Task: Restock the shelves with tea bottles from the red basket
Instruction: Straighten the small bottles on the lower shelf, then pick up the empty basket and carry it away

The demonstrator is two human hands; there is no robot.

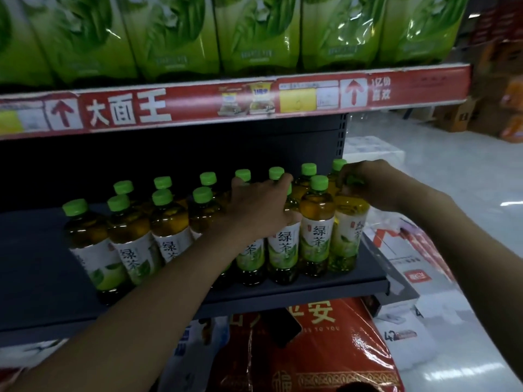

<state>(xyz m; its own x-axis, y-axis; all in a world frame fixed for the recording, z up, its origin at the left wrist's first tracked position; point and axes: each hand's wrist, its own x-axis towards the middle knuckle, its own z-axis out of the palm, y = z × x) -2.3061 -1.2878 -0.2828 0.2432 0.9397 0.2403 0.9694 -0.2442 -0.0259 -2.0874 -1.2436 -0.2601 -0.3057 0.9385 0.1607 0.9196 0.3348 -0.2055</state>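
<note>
Several green tea bottles with green caps stand in rows on the dark shelf. My left hand reaches in over the front row, its fingers laid across the caps and necks of the middle bottles. My right hand grips the top of the rightmost front bottle, which stands at the shelf's right end beside another bottle. Its cap is hidden under my fingers. The red basket is not in view.
Green noodle packs fill the upper shelf above a red price strip. Red and white sacks lie below the shelf. Stacked cartons stand across the aisle floor at right.
</note>
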